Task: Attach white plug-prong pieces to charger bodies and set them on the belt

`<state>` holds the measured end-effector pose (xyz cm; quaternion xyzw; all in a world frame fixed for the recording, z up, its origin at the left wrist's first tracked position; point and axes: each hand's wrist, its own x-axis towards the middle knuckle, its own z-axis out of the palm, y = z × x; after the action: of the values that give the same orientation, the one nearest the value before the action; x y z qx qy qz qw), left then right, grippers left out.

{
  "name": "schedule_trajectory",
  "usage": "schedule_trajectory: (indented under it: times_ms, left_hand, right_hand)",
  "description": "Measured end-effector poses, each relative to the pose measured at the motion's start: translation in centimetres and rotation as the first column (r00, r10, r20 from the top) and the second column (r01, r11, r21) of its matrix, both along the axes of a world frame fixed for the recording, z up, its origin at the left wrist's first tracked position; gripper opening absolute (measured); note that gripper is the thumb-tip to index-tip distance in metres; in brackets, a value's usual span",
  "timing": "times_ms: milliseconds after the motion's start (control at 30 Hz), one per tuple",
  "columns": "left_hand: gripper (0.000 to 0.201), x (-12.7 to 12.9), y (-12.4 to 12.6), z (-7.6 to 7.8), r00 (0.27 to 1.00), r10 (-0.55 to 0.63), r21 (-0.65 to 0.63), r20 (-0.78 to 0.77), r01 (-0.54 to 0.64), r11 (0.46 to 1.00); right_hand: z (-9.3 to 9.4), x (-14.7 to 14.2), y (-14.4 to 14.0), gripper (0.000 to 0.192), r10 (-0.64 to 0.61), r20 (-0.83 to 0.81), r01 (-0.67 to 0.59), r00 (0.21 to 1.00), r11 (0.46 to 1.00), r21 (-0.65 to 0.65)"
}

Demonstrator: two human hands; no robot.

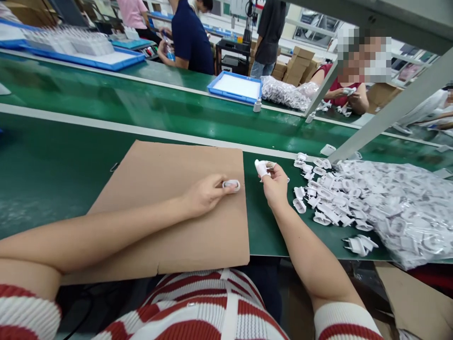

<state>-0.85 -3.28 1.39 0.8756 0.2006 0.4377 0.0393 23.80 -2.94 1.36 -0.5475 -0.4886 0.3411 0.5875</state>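
Left hand (205, 192) pinches a small white plastic part (231, 184) at its fingertips, pressing it down on the cardboard sheet (170, 222) near the sheet's right edge. Right hand (275, 186) is raised just off the green tabletop (53, 165), fingers closed on a second white part (262, 168). Loose pile of white parts (322, 198) lies just right of that hand, next to a clear bag of parts (406, 212). Blue tray (235, 87) sits across the belt, where other people are working.
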Motion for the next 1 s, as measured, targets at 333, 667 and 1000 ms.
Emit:
schedule_trajectory:
  times_ms: [333, 667, 1000]
  left_hand:
    - [0.039, 0.6, -1.0, -1.0, 0.999, -0.012, -0.109, -0.034, 0.008, 0.994]
    - [0.037, 0.5, -0.7, -2.3, 0.999, 0.018, -0.274, -0.027, -0.025, 0.962]
    - [0.034, 0.7, 0.4, -2.1, 0.990, 0.010, -0.700, 0.141, 0.092, 0.709]
  right_hand:
    - [1.0, -0.3, -0.5, 0.032, -0.030, -0.019, 0.030, 0.999, 1.000, -0.010]
    - [2.5, -1.3, -1.9, 0.028, 0.106, 0.142, -0.108, 0.984, 0.994, 0.004]
    - [3.4, -2.4, -3.7, 0.016, 0.179, 0.751, -0.422, 0.636, 0.895, 0.144]
